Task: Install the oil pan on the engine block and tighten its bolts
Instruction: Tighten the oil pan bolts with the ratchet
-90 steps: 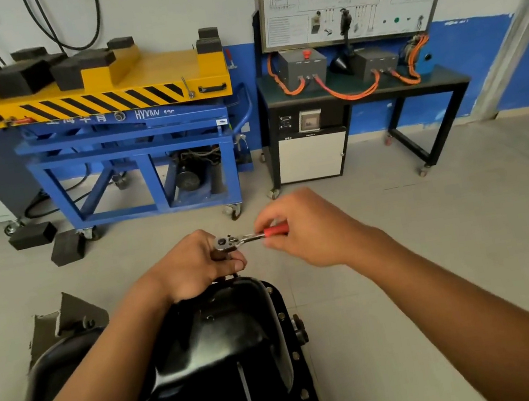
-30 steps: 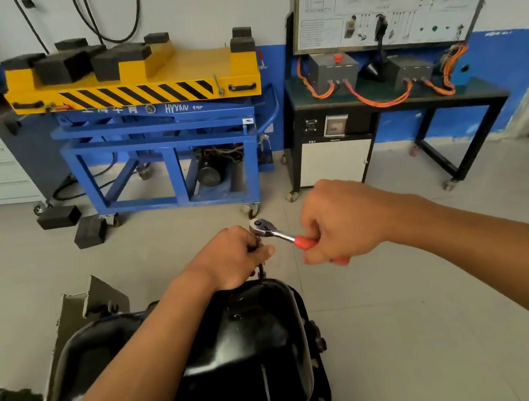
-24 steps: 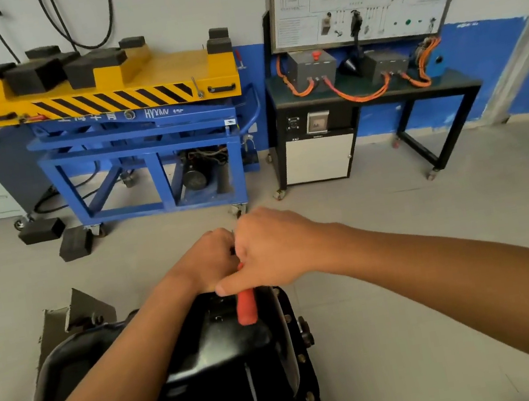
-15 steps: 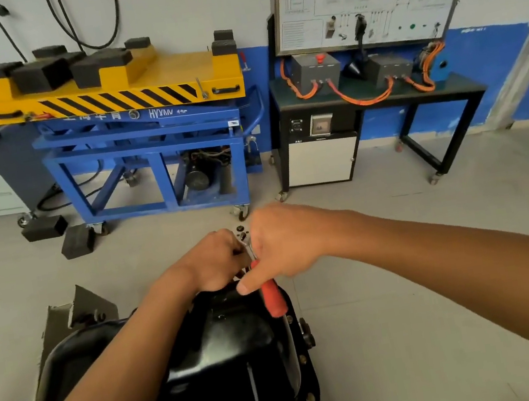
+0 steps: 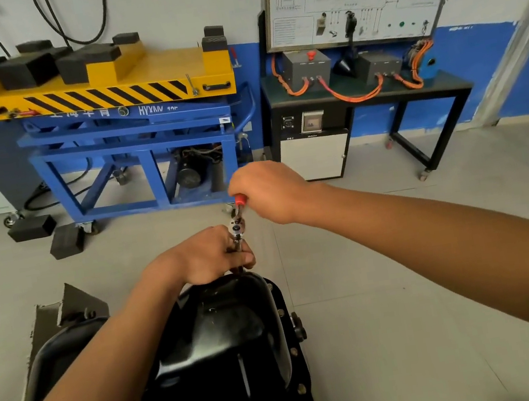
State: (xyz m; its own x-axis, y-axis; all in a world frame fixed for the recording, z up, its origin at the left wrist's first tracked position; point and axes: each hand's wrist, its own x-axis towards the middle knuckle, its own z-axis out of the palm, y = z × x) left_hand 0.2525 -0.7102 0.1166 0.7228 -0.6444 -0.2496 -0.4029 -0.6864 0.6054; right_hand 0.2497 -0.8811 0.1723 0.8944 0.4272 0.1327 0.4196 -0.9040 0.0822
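My right grip [image 5: 269,192], curled round the ratchet [image 5: 238,220], just swung it away; left grip [image 5: 209,254] pinches its shaft above the oil pan [image 5: 229,337] (bolt hidden): still tightening.

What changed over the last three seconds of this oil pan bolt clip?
The right hand swung the ratchet by its red handle: it pointed right, then back over the oil pan toward the person, and now points away, toward the blue lift table. The left hand kept gripping the ratchet below its head at the pan's far end. The pan stayed put.
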